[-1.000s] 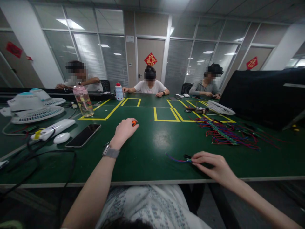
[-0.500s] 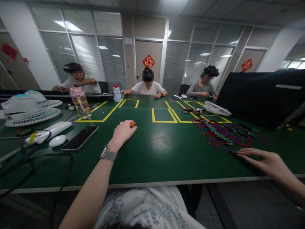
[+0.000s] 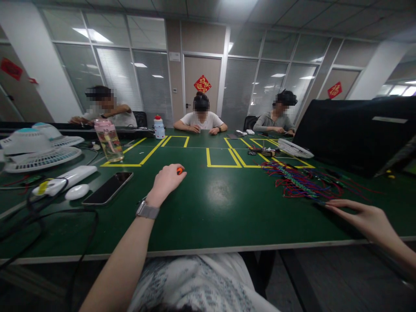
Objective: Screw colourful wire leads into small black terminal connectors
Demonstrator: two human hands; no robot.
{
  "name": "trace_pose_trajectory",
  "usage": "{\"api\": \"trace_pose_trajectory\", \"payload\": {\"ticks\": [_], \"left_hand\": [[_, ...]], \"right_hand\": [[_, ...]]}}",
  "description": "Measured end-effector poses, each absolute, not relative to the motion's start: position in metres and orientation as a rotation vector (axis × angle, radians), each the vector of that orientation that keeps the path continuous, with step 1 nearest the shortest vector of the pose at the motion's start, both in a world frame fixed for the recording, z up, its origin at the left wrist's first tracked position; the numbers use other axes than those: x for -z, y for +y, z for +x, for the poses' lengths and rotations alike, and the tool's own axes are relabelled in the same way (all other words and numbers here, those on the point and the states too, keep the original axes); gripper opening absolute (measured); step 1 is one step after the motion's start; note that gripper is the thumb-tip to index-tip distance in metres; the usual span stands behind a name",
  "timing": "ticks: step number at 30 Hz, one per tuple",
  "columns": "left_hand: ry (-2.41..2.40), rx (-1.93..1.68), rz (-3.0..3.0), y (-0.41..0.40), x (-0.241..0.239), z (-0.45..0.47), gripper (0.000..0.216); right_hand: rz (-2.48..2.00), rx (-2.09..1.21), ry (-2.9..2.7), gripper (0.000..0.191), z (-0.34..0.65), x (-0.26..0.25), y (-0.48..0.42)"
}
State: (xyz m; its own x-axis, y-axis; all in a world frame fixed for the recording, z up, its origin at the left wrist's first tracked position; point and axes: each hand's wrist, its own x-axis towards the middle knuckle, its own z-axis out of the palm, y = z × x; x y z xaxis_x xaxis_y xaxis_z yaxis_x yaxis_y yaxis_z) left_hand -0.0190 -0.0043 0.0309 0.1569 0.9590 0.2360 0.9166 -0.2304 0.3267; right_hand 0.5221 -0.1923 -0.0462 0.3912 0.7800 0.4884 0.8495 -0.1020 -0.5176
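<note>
Much of what the left hand (image 3: 167, 180) holds is hidden: only the rounded end of an orange handle (image 3: 179, 171) shows between thumb and forefinger, and the palm and the other fingers cover the rest. A thin dark bit pokes out by the wrist (whether it belongs to the same handle, I cannot tell). At the right hand (image 3: 364, 216), the small wired part (image 3: 319, 202) at the fingertips is so dark and blurred that its shape is hard to make out. It lies at the near end of the row of circuit boards (image 3: 297, 182), whose red and blue wires tangle too thickly to tell apart. The right forearm is cut off at the right edge, and the black screen (image 3: 354, 130) blocks the far right of the worktop (image 3: 201, 221).

The left arm reaches forward from the near edge, a watch (image 3: 147, 210) on its wrist; the hand is curled, back upward, clamped on the orange handle near the middle of the worktop. The right arm comes in from the near right, low over the worktop, its hand pointing left with thumb and forefinger stretched out and pinched together on the wired part. To the left of the left hand lies a phone (image 3: 108, 188).
</note>
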Motion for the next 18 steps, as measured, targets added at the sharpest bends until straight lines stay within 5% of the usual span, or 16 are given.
{"api": "trace_pose_trajectory", "payload": {"ticks": [18], "left_hand": [[1.893,-0.622,2.289,-0.0065,-0.0328,-0.017,0.035]], "right_hand": [[-1.961,0.064,-1.536,0.037,0.5299,0.0471,-0.1899]]}}
